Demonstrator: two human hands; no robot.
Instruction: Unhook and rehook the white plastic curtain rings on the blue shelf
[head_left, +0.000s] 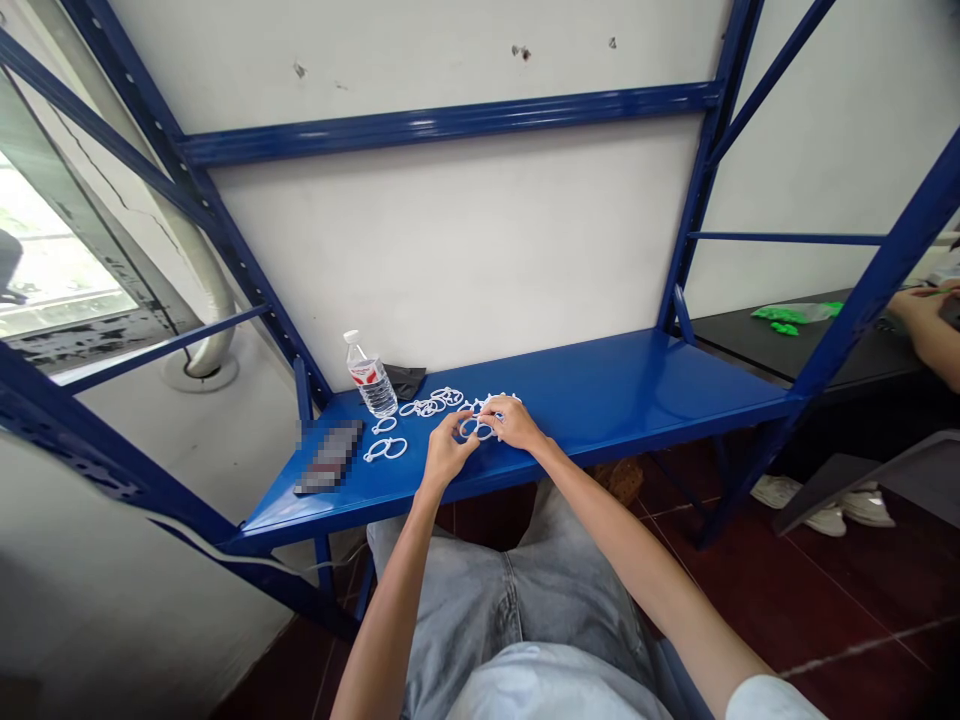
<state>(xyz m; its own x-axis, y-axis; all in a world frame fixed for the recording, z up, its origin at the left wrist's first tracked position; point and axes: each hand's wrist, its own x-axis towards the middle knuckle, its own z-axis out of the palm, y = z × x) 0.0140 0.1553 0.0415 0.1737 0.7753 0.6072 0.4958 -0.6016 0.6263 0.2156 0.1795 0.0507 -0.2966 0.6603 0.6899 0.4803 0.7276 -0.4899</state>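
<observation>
White plastic rings with small knobs, like curtain rings, lie on the blue metal shelf (pixel 592 380). My left hand (pixel 448 447) has its thumb and fingers closed on the left side of a white ring (pixel 486 432). On the same ring's upper right, my right hand (pixel 511 420) pinches with bent fingers. Parts of the ring and of both fingertips are hidden. Just behind my hands are more white rings, partly covered by them. A loose pile of white rings (pixel 431 404) lies to the left, and a few separate rings (pixel 385 448) lie nearer the front edge.
A water bottle (pixel 371 376) stands at the back left beside a black pouch (pixel 406 382). A blurred dark flat object (pixel 330 457) lies at the left end. Blue rack posts (pixel 686 210) frame the shelf. Right, another person's arm (pixel 930 325) is over a black table with green pieces (pixel 799 314).
</observation>
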